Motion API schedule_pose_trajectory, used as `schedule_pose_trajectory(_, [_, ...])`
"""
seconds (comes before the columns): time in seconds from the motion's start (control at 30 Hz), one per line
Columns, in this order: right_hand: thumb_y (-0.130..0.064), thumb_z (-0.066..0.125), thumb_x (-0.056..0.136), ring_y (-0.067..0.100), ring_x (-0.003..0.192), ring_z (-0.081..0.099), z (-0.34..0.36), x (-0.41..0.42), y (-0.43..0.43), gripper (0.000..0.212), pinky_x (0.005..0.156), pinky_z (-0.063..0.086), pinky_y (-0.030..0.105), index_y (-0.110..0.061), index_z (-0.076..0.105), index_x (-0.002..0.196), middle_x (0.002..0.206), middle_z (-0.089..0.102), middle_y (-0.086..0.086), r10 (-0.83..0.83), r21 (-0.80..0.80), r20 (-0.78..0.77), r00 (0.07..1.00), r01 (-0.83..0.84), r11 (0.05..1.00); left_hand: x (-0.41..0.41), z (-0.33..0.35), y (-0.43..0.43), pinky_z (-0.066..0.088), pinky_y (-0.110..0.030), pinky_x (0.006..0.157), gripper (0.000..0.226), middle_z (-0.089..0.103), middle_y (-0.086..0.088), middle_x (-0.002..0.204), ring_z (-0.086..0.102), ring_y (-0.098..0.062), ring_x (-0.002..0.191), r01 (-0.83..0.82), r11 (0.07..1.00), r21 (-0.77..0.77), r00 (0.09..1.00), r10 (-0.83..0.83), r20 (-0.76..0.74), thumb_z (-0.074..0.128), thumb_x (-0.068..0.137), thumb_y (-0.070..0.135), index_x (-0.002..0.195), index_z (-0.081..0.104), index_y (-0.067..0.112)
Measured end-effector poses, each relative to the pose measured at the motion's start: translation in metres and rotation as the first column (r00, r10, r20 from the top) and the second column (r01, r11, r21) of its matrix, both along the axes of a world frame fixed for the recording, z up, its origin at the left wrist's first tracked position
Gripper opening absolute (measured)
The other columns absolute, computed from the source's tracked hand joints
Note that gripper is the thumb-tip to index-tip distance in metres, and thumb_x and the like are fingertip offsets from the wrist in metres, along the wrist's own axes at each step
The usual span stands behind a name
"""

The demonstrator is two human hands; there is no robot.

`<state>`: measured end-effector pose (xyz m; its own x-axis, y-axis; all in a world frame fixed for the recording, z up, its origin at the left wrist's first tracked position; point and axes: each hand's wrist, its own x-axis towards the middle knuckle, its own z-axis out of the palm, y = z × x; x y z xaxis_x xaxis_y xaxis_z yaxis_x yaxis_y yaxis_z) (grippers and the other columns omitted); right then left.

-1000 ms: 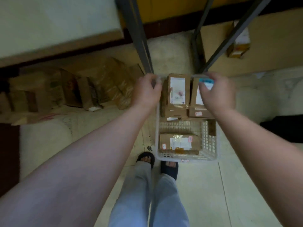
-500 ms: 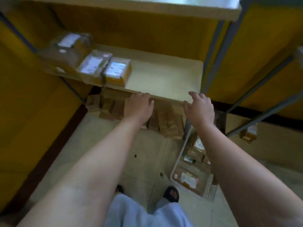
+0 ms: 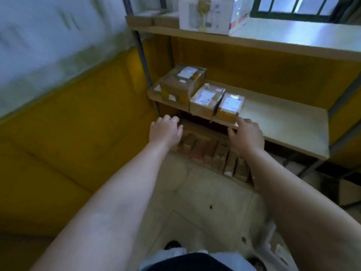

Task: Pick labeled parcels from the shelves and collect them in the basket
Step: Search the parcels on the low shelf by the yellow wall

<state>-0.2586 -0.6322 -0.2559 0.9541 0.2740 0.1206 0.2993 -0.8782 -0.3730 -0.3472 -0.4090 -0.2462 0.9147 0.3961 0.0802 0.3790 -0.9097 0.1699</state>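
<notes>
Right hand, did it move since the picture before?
Yes. The right hand went left along the front edge of the middle shelf, away from the shelf's right end. Now it is right by the rightmost labeled parcel.

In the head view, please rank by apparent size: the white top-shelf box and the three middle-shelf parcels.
1. white box
2. leftmost parcel
3. middle parcel and right parcel: these look about alike, so unranked.
</notes>
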Motion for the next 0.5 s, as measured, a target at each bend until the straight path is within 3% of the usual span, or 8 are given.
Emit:
schedule_pose_trajectory(0.07, [-0.036,0.054,0.097,0.034,0.113,0.055,-0.007,-0.012,0.034,0.041,0.086,0.049,0.042,-0.017,0.055,0.133,0.125,0.063,0.012,0.012,-0.011,-0.002,1.0,-0.012,1.0,-0.017,-0.002,0.04,0.041,-0.045,0.099,0.041,0.057,-0.007,0.132,0.051,-0.03,0.123,-0.034,0.999,0.005,0.999,0.034,-0.019,0.04,0.102,0.041,0.135,0.054,0.022])
schedule_pose_trajectory(0.23, [-0.035,0.053,0.098,0.033,0.126,0.05,-0.019,-0.036,0.109,0.051,0.1,0.047,0.047,-0.019,0.046,0.145,0.141,0.054,0.011,0.065,-0.034,-0.069,0.995,-0.068,0.997,-0.041,-0.008,0.111,0.04,-0.046,0.1,0.041,0.056,-0.009,0.132,0.05,-0.033,0.123,-0.118,0.992,-0.036,0.988,0.114,-0.1,0.038,0.103,0.04,0.134,0.054,0.019])
schedule_pose_trajectory(0.5, [-0.031,0.049,0.099,0.032,0.119,0.053,-0.041,0.0,0.186,0.041,0.091,0.048,0.042,-0.017,0.051,0.138,0.133,0.056,0.013,0.118,-0.076,-0.164,0.979,-0.131,0.988,-0.014,-0.048,0.178,0.042,-0.041,0.089,0.04,0.055,-0.011,0.131,0.052,-0.033,0.118,-0.166,0.984,-0.068,0.966,0.149,-0.21,0.034,0.104,0.041,0.129,0.056,0.018])
